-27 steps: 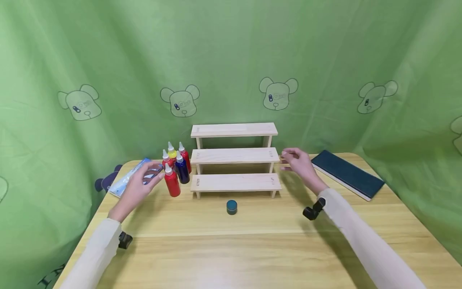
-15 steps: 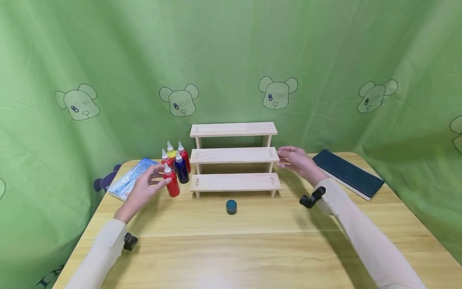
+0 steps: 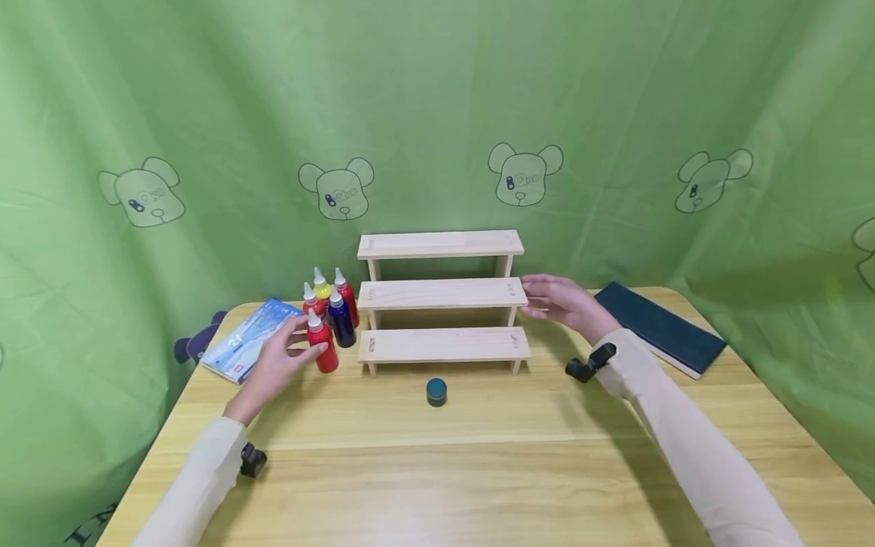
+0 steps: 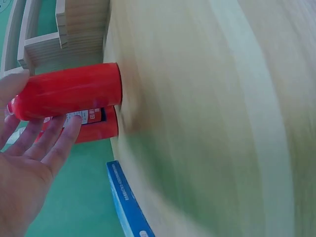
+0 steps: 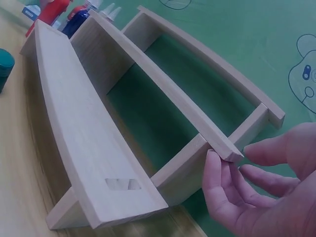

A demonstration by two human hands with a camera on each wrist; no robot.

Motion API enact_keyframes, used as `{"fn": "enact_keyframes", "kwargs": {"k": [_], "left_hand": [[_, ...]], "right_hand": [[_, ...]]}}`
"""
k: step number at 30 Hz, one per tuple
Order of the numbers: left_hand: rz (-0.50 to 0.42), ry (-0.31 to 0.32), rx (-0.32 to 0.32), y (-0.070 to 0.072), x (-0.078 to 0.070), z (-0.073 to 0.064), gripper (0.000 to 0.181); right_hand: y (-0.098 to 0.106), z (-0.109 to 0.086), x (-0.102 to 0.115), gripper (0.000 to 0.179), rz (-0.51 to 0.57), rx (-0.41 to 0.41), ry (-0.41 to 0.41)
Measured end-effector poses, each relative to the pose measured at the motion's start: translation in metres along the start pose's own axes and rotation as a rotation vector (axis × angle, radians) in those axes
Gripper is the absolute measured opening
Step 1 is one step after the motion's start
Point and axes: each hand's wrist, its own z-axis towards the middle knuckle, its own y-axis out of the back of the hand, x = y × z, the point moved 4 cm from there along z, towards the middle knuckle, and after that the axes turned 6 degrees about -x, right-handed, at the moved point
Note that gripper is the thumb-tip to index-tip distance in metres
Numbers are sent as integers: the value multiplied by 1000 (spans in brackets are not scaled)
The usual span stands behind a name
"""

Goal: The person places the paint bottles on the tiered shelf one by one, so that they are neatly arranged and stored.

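Rack (image 3: 444, 346): wood, stiff, likely light, may slide if pushed; stands at centre, best steadied by shelf ends. Right hand (image 3: 563, 305) curls fingers under right end of middle shelf (image 3: 443, 293), thumb at corner. Left hand (image 3: 275, 366) holds front red bottle (image 3: 329, 357) high, thumb opposite fingers, gap bottle-wide. Bottle upright, left of rack; smooth, probably squeezable: grip body gently.

A table (image 3: 478, 486) is being viewed forward and down from the head; close up from the wrists, a red bottle (image 4: 74, 91), left, and a shelf (image 5: 89, 118), right, are being framed, the shelf being shared by all views.
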Motion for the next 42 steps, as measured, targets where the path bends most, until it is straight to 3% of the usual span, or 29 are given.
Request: {"fn": "enact_keyframes", "kwargs": {"k": [5, 11, 15, 22, 28, 37, 42], "left_hand": [[11, 26, -18, 1, 1, -4, 56], [22, -6, -34, 0, -2, 1, 42], [0, -15, -27, -5, 0, 4, 46], [-34, 28, -64, -8, 6, 4, 61], [-62, 69, -64, -8, 6, 4, 55], [-135, 101, -53, -7, 2, 1, 57], [-157, 91, -67, -2, -9, 1, 59]], "right_hand": [[-4, 8, -2, 59, -30, 19, -22], [-2, 11, 0, 55, -55, 13, -26], [4, 10, 1, 55, -62, -11, -21], [-1, 9, 0, 61, -77, -5, -9], [-4, 8, 1, 61, -79, -7, -2], [-2, 10, 0, 59, -40, 3, -18], [-1, 13, 0, 57, -45, 2, -19]]}}
